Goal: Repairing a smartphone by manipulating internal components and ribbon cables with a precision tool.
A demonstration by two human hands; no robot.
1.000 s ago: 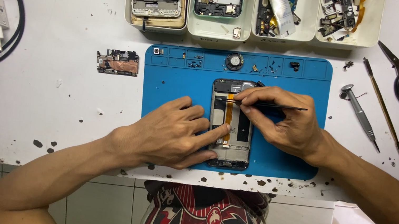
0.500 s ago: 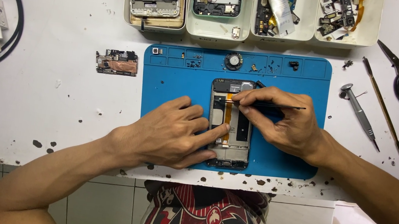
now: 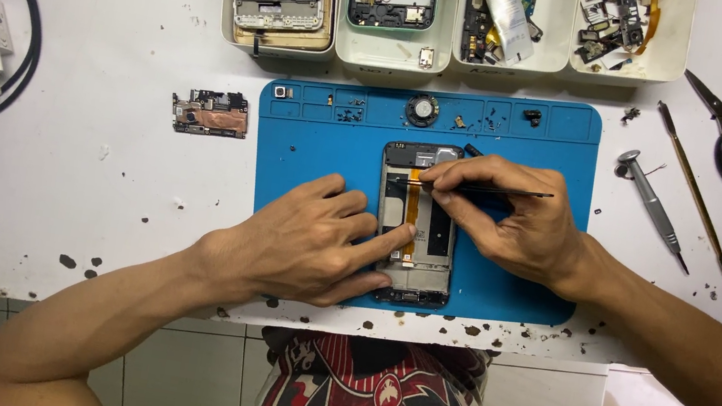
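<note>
Pressing down with fingers loosely spread, the left hand (image 3: 306, 247) lies flat on the blue mat (image 3: 313, 142) and steadies the opened phone frame (image 3: 416, 224) at its left edge. The right hand (image 3: 513, 219) is curled, thumb and forefinger pinching thin black tweezers (image 3: 489, 189) whose tip meets the orange flex strip (image 3: 411, 216) near the frame's top. The frame sits at the middle of the picture, between both hands, on the white worktop (image 3: 96, 171). A small circuit board (image 3: 210, 112) lies left of the mat.
</note>
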